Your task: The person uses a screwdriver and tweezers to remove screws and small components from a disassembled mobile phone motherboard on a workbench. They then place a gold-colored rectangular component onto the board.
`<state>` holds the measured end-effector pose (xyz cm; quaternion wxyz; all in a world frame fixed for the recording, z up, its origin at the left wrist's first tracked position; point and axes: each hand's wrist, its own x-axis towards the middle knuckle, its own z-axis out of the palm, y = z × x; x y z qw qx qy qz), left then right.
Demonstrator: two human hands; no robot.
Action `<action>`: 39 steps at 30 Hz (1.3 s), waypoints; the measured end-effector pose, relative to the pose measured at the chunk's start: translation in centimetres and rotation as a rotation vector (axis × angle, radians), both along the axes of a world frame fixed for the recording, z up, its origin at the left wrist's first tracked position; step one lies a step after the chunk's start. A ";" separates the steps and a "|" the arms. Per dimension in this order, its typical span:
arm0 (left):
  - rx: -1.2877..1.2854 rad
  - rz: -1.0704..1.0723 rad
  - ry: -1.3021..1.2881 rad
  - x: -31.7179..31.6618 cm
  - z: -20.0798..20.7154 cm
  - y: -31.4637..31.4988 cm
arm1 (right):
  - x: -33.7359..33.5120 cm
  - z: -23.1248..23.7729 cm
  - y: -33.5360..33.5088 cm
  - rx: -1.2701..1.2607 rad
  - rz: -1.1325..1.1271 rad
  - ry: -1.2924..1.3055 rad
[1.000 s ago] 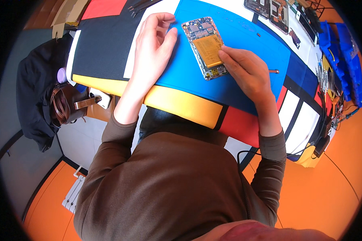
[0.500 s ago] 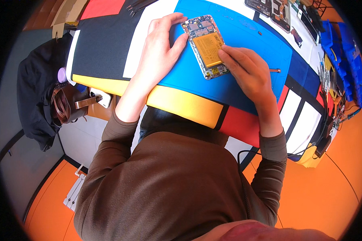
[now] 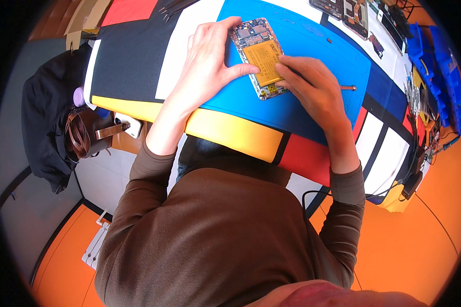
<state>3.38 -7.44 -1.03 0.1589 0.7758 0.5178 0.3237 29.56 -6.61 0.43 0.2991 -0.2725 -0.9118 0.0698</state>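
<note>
An opened phone (image 3: 251, 36), its circuit board bare, lies aslant on the blue work mat (image 3: 312, 110). Over its lower part sits a yellow phone battery (image 3: 265, 61), its lower right side close to my right fingers. My right hand (image 3: 315, 87) pinches the battery's right edge between thumb and fingers. On the other side my left hand (image 3: 205, 64) is spread out, the thumb reaching onto the battery's left edge and the index fingertip touching the phone's upper left corner. Whether the battery lies flat in its bay or is slightly raised, I cannot tell.
A small copper-coloured part (image 3: 348, 88) lies right of my right hand. Dismantled phone frames (image 3: 354, 18) stand at the far right, near blue parts bins (image 3: 435, 77) and several tools (image 3: 414, 97). Tweezers (image 3: 171, 9) lie at the far left.
My left thumb has moved right, from beside the phone onto the battery's edge. The phone and battery have shifted slightly up and left; my right hand keeps its pinch.
</note>
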 end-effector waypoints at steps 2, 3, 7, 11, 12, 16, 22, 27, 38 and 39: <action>-0.007 0.002 0.006 0.0 0.0 0.0 | 0.0 0.0 0.0 0.000 -0.008 0.009; -0.005 0.004 0.005 0.0 0.0 0.0 | 0.0 0.0 0.0 -0.003 -0.014 0.017; 0.010 0.001 0.008 0.0 -0.1 0.0 | 0.0 -0.2 0.1 -0.013 -0.056 0.026; 0.001 -0.001 0.006 -0.1 0.0 0.1 | -0.1 -0.4 0.4 -0.028 -0.099 0.039; -0.009 0.001 0.004 -0.1 0.0 0.1 | 0.0 -0.4 0.4 -0.030 -0.106 0.039; -0.002 -0.005 0.009 -0.1 0.1 0.1 | 0.1 -0.4 0.3 -0.036 -0.130 0.026; -0.049 0.005 -0.020 0.1 0.4 -0.1 | 0.2 -0.5 0.4 -0.053 -0.121 0.040; -0.003 0.000 0.016 0.2 0.4 0.0 | 0.2 -0.6 0.6 -0.075 -0.136 0.022; 0.001 0.018 0.029 0.3 0.2 0.0 | 0.1 -0.4 0.5 -0.107 -0.162 0.017; 0.006 0.019 0.034 0.3 0.2 0.1 | 0.1 -0.4 0.4 -0.111 -0.168 0.014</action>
